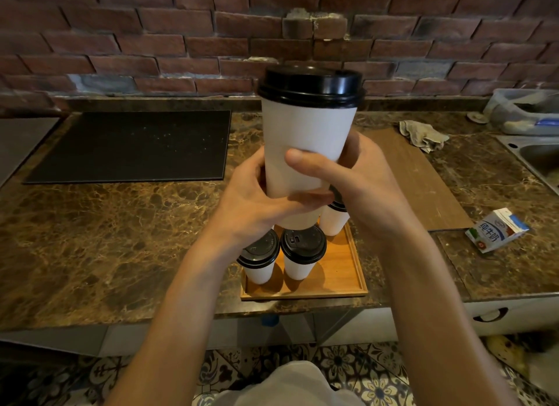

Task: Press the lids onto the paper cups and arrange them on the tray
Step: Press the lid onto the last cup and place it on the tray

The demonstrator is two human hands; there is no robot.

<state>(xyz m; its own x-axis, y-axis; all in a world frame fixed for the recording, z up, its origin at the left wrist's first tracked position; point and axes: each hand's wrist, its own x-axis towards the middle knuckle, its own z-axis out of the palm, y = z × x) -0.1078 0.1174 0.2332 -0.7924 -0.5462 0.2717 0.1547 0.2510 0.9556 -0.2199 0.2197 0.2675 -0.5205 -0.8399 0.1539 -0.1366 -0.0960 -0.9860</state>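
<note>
Tall white paper cup (307, 145) with black plastic lid (310, 86) held upright, raised above shallow wooden tray (348, 272) on marble worktop (106, 239). Left hand (260, 200) and right hand (357, 178): each grip wrapped round lower cup wall. Likely light, thin-walled, crushable; hold low, squeeze gently. Three lidded cups already on tray.

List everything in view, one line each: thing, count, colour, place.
Held cup: one, white with black lid, above the tray.
Cups on tray: three seen, white with black lids.
Tray: one, wooden, counter front.
Mat: one, black, counter left.
Board: one, brown wood, right of centre.
Rag: one, grey, on the board's far end.
Milk carton: one, white and blue, lying right.
Sink: one, steel, far right.
Left hand, right hand: both grip the held cup.
</note>
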